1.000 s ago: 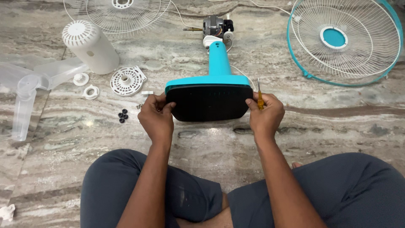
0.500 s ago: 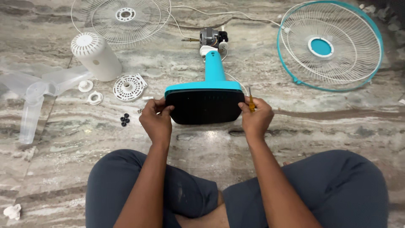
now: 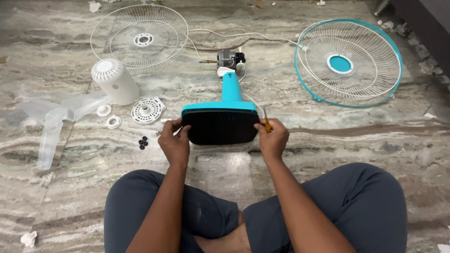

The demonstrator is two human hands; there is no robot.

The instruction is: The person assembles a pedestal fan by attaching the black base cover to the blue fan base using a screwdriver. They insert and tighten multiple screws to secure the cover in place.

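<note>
A teal fan base [image 3: 220, 122] lies tipped on the marble floor, its black underside facing me and its teal neck [image 3: 229, 89] pointing away to the bare motor [image 3: 228, 60]. My left hand [image 3: 174, 142] grips the base's left edge. My right hand [image 3: 273, 138] grips the right edge and also pinches a small yellow-handled screwdriver [image 3: 266, 122], tip up. My crossed legs in dark trousers fill the bottom of the view.
Around the base lie a white wire guard [image 3: 140, 38], a teal-rimmed guard [image 3: 348, 63], a white motor cover [image 3: 115, 80], a clear blade [image 3: 54, 122], a round vented plate [image 3: 147, 109], white rings [image 3: 112, 122], black rubber feet [image 3: 143, 142], a white cord [image 3: 243, 34].
The view has pulled back and tilted up, showing more floor at the far side. Both hands keep the same hold on the fan base; the base looks smaller and further from me.
</note>
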